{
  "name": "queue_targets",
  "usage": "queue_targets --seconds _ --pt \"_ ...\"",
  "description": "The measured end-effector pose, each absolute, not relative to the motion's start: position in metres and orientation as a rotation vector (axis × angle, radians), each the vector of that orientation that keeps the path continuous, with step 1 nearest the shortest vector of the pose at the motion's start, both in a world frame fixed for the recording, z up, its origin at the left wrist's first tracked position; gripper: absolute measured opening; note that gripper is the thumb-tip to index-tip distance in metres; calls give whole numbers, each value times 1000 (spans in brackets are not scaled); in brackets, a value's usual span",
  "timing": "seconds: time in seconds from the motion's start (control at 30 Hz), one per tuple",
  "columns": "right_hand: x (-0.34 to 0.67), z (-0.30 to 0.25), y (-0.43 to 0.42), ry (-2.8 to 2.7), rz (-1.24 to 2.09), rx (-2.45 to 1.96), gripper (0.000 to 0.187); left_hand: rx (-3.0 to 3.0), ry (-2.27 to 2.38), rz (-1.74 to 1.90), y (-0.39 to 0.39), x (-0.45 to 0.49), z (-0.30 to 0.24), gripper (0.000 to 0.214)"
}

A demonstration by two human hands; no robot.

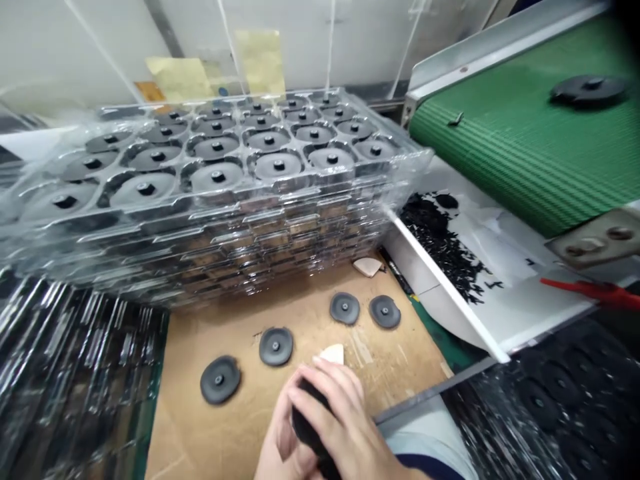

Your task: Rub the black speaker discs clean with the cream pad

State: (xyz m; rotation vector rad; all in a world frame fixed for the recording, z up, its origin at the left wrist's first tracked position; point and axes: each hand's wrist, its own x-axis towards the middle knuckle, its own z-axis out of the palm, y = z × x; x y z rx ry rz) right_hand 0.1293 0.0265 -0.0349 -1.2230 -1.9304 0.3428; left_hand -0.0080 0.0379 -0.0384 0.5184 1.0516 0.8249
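Note:
Close to my body, both hands are closed around a dark black part [310, 417], seen nearly edge-on and partly covered by fingers. My left hand [280, 427] grips it from the left and below. Over its top and right side curl the fingers of my right hand [345, 413]. A white flat piece [334, 353] shows just beyond the right fingertips; whether they touch it I cannot tell. Round black discs with a central stub lie on the cardboard sheet [185, 440]: one disc [220, 380] at left, another [276, 346], and a pair [345, 308] farther right.
Stacked clear plastic trays [300, 180] full of black discs stand behind the cardboard. A green conveyor belt [525, 100] carries one disc [590, 90] at right. Black scraps [445, 247] lie below it, beside red-handled pliers or cutters [600, 291]. Another white piece [367, 267] rests near the trays.

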Motion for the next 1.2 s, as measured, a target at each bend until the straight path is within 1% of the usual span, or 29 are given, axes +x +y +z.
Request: queue_targets --seconds 0.07,0.2,0.3,0.4,0.47,0.57,0.77,0.87,1.0,1.07,1.13,1.2 --pt "141 -37 23 -1917 390 -1324 56 388 995 879 36 -12 -35 69" --pt "162 -66 25 -1660 599 -1750 35 249 904 1014 44 -23 -30 60" --pt "162 -95 30 -1671 688 -1779 29 178 906 1083 48 -28 -27 63" --pt "152 -109 31 -1725 749 -1744 22 110 925 1129 46 -28 -26 67" --pt "148 -110 32 -1740 776 -1742 22 86 924 1153 43 -27 -27 69" --pt "147 -106 34 -1764 796 -1747 29 56 893 1167 42 -27 -27 66" --pt "146 -100 31 -1868 816 -1650 31 24 843 1121 44 -24 -22 49" --pt "150 -99 34 -1932 834 -1546 28 35 837 1102 43 -22 -19 43" --pt "157 -76 50 -1927 826 -1474 22 69 852 1069 41 -19 -16 46" --pt "152 -49 57 -1860 803 -1482 21 90 866 1055 40 -16 -16 49" --pt "142 -17 58 -1784 762 -1463 25 116 877 1045 38 -12 -16 52" --pt "131 12 54 -1792 620 -1286 25 128 884 998 37 -8 -16 53"
